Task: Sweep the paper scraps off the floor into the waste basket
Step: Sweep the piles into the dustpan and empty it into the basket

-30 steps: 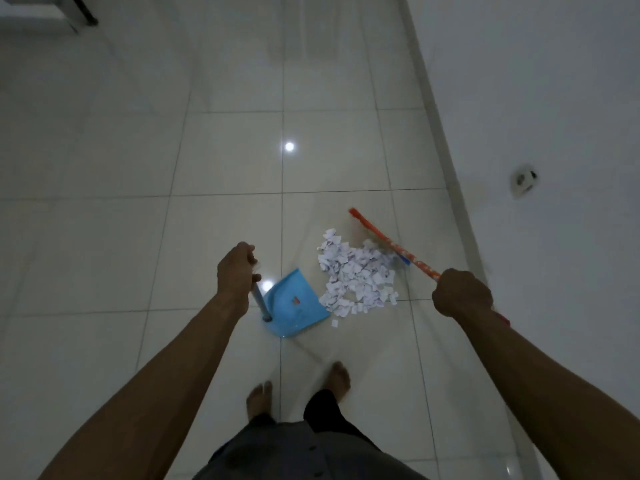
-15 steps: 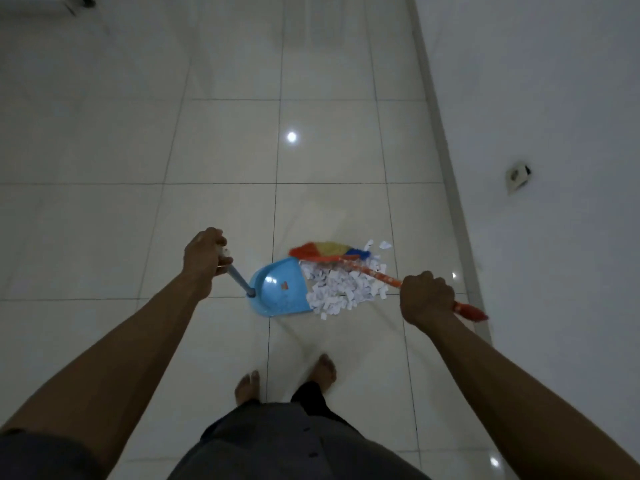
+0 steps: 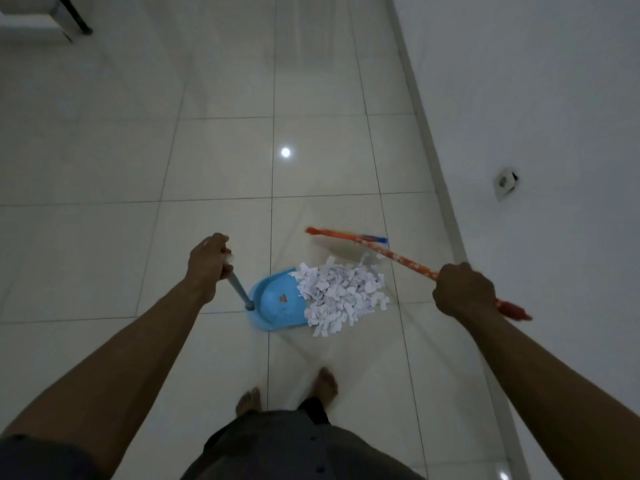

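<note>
Since half a second ago the broom (image 3: 381,249) has swung back, and its head now sits lifted at about 12 o'clock from the paper scraps (image 3: 341,296), just beyond the pile. The scraps lie heaped at the mouth of the blue dustpan (image 3: 277,303), partly on its lip and partly on the floor (image 3: 207,161). The right hand (image 3: 462,294) is the grip clamped on the broom stick; the left hand (image 3: 207,261) is closed around the dustpan's upright handle. The pan opens toward 3 o'clock, so I judge the next stroke must go from 1 o'clock toward 9 o'clock. No waste basket is visible.
</note>
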